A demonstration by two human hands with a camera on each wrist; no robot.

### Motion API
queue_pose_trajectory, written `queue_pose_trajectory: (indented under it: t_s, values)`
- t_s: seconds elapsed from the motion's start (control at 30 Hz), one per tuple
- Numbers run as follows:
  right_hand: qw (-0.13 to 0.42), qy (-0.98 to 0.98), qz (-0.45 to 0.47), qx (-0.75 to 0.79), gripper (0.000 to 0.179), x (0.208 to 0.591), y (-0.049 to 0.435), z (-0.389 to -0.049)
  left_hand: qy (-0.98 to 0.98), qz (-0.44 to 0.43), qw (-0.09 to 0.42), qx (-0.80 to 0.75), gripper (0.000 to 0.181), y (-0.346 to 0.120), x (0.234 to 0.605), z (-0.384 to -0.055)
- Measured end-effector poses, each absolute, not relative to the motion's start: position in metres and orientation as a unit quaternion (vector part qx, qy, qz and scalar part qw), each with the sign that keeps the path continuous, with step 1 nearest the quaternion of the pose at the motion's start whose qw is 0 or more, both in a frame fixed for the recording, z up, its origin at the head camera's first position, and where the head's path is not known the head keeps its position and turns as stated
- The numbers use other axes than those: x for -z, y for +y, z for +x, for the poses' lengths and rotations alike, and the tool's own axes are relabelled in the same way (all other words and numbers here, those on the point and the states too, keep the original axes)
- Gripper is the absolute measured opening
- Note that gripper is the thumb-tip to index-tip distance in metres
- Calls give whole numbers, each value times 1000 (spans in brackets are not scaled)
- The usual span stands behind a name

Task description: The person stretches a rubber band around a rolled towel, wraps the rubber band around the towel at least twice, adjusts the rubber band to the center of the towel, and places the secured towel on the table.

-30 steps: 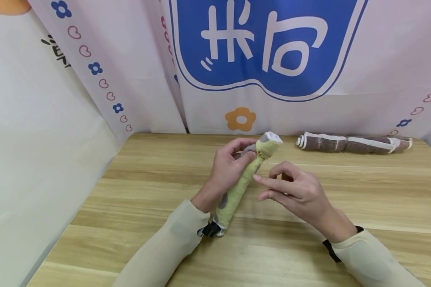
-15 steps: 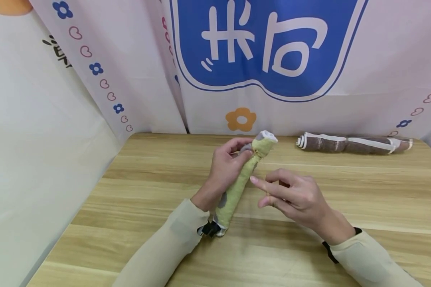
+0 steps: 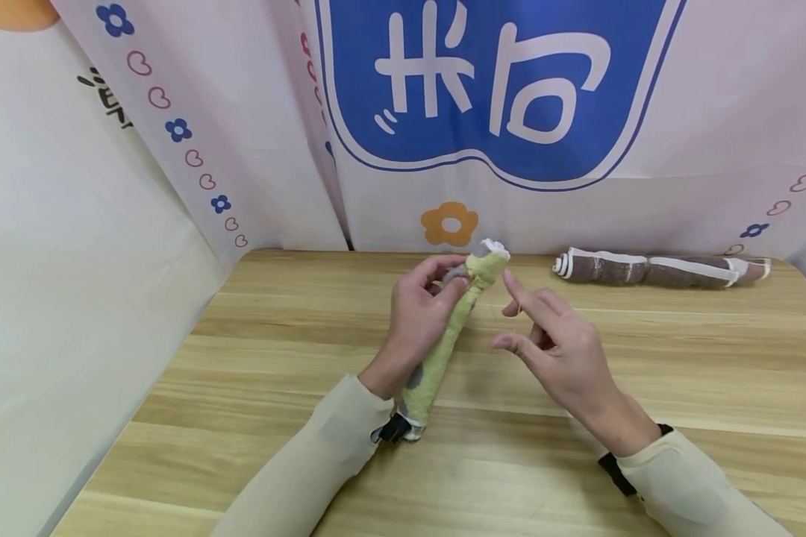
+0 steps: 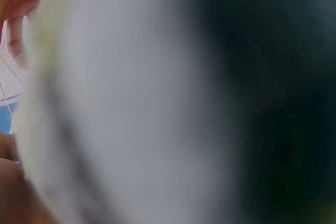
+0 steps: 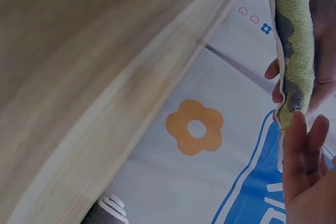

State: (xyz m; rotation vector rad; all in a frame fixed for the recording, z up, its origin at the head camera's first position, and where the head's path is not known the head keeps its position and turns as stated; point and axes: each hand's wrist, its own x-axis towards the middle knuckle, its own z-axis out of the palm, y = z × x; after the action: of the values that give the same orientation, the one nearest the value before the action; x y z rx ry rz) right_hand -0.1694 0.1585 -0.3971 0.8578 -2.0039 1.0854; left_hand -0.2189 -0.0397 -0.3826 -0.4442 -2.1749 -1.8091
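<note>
A rolled towel (image 3: 438, 365), yellow-green with grey patches, slants upward in my left hand (image 3: 419, 306). My left thumb and fingers grip it just below its narrowed top, where a thin yellow rubber band cinches it. Beside that top, my right hand (image 3: 564, 347) has its index finger raised and thumb spread, with a loop of the rubber band (image 3: 519, 308) hooked on its fingers. Thin strands of the band (image 4: 11, 70) stretch across the left edge of the left wrist view; the blurred towel end (image 4: 136, 98) covers most of that view.
A brown towel roll (image 3: 685, 270) with white edging, tied in sections, lies along the back right of the wooden table (image 3: 510, 477). Behind the table hangs a printed cloth backdrop (image 3: 389, 209); another white sheet (image 3: 74, 298) covers the left side.
My right hand has risen toward the towel's top, its index finger lifting and its thumb spreading apart. The top of the towel has tipped slightly left in my left hand.
</note>
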Motion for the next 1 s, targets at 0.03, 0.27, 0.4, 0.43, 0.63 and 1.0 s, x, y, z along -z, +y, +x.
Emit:
queue_pose_trajectory:
  t_s: [0.03,0.27,0.4,0.43,0.63,1.0]
  values:
    - [341,-778,319,-420,73,396,159,-169,-754,-153,144,622,24,-40,382,-218]
    - [178,-775,210,-569,62,386,161,-157,-742,-170,170,626,23,-38,379,-214]
    - [124,-768,154,-609,53,382,164,-155,-733,-189,190,625,24,-36,377,-212]
    - [119,-768,148,-612,50,381,164,-156,-732,-195,195,623,24,-36,377,-211]
    - [92,-746,130,-646,43,378,166,-158,-726,-262,219,597,23,-35,377,-211]
    - [44,-654,171,-736,36,374,171,-163,-729,-379,277,499,21,-40,376,-217]
